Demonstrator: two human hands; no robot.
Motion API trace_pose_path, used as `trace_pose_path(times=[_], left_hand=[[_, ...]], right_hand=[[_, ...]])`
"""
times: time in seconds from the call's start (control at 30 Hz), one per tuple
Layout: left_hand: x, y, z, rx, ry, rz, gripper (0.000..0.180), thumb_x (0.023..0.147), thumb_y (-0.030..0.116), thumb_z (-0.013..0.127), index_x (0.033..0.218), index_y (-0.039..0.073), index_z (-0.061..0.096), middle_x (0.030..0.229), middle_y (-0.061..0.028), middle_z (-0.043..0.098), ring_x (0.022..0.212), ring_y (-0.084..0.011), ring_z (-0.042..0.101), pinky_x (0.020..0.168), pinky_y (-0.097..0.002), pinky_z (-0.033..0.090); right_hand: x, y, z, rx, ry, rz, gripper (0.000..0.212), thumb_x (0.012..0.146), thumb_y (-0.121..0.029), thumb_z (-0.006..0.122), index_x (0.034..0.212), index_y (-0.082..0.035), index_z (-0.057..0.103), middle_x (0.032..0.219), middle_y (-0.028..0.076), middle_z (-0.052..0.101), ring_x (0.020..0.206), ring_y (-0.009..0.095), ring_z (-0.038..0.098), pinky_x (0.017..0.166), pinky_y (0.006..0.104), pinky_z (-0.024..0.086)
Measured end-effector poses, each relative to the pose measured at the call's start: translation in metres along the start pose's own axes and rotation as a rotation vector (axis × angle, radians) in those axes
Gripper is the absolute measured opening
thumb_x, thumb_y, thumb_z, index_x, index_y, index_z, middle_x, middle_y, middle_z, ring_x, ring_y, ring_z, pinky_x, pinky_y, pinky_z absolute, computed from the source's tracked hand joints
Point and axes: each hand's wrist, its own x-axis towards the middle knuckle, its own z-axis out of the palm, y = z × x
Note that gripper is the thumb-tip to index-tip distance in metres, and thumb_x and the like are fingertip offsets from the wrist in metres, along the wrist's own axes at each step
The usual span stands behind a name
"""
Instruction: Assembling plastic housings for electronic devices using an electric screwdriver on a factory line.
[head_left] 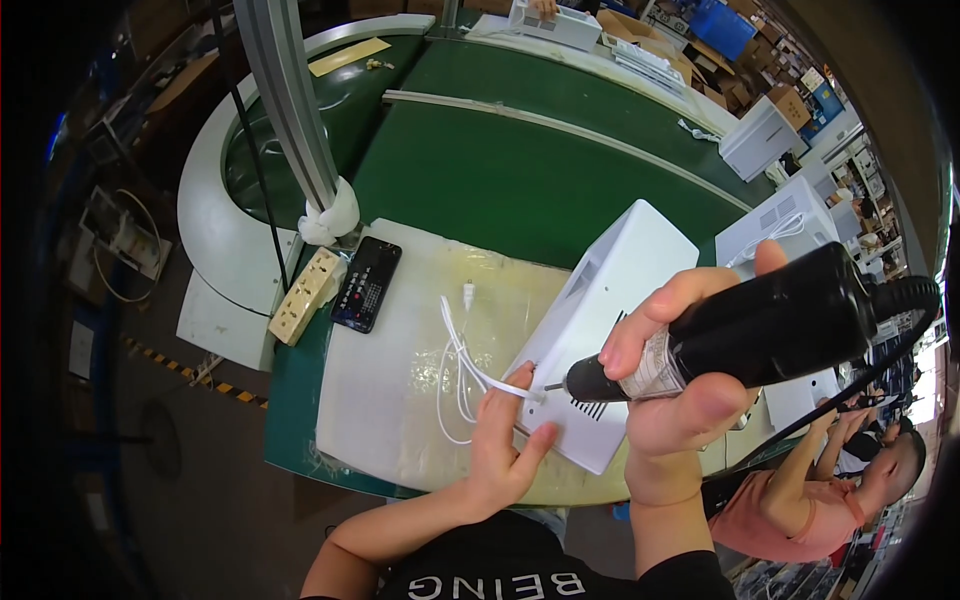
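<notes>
My right hand (690, 385) is wrapped round a black electric screwdriver (770, 320), held nearly level with its thin bit pointing left. The bit's tip meets the white appliance casing (625, 300) close to where a white power cord (470, 372) comes out. On the casing's near left edge lies my left hand (500, 450), its thumb and fingers spread beside the cord's exit. The cord loops over the work mat to its plug (468, 295). My right hand and the tool hide part of the casing, which has vent slots.
A black phone (367, 285) and a beige power strip (305, 297) lie left of the mat (400, 400), near a metal post (290, 100). Beyond runs a green conveyor (520, 165). More white casings (780, 225) stand at right, where another person (800, 510) works. The screwdriver's black cable trails rightward.
</notes>
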Motion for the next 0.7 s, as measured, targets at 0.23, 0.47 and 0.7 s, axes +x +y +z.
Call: trace_pose_path(times=[0.23,0.47,0.7], left_hand=[[-0.004,-0.008,0.007,-0.098,0.021,-0.009,0.057,0.086,0.015,0.059,0.134,-0.005,0.036,0.132,-0.0217,0.045,0.117,-0.0354,0.045,0.099,-0.04,0.034],[-0.006,-0.017,0.011,-0.081,-0.053,0.033,0.056,0.088,0.016,0.056,0.135,-0.007,0.033,0.13,-0.0222,0.043,0.118,-0.0311,0.044,0.101,-0.0382,0.032],[-0.004,-0.013,0.015,-0.279,-0.042,-0.147,0.061,0.088,0.018,0.055,0.137,-0.005,0.029,0.134,-0.0168,0.041,0.122,-0.0248,0.041,0.104,-0.0372,0.03]], right_hand=[[0.0,0.005,-0.002,0.049,-0.062,-0.063,0.088,0.084,-0.058,0.056,0.141,-0.002,0.017,0.09,0.013,0.056,0.05,0.013,0.054,0.048,0.0229,0.046],[-0.005,-0.033,-0.072,-0.122,0.288,-0.287,0.07,0.093,-0.051,0.044,0.137,-0.002,0.02,0.1,0.016,0.057,0.052,0.017,0.053,0.049,0.026,0.048],[-0.069,0.001,-0.228,-0.758,0.739,-0.376,0.032,0.095,-0.022,0.045,0.111,0.004,0.036,0.096,0.016,0.054,0.053,0.018,0.055,0.05,0.0288,0.046]])
